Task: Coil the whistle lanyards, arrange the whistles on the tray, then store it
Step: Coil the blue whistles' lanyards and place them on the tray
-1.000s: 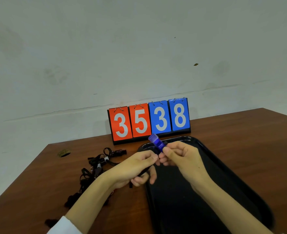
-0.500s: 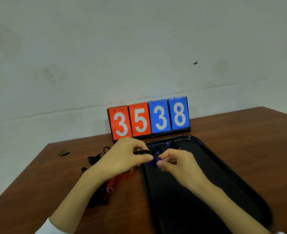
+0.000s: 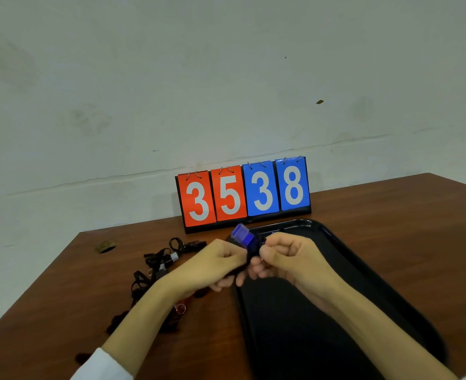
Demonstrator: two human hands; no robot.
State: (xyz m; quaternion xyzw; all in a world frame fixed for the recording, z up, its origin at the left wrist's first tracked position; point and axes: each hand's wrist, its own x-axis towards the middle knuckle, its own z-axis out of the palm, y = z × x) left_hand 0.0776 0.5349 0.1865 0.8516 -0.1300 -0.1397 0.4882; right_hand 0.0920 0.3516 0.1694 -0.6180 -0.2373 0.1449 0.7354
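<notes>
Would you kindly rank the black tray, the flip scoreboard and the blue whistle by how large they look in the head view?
Largest to smallest:
1. black tray, helped by lying nearest the camera
2. flip scoreboard
3. blue whistle, plainly smallest

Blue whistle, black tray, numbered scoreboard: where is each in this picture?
Blue plastic whistle (image 3: 243, 237), head view, on its translucent mouthpiece end.
Black plastic tray (image 3: 281, 338), head view, on its bare floor.
Red-and-blue flip scoreboard (image 3: 262, 189), head view, on the blue 3 card.

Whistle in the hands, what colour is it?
The whistle is blue. The head view, the only one, shows it clearly.
</notes>
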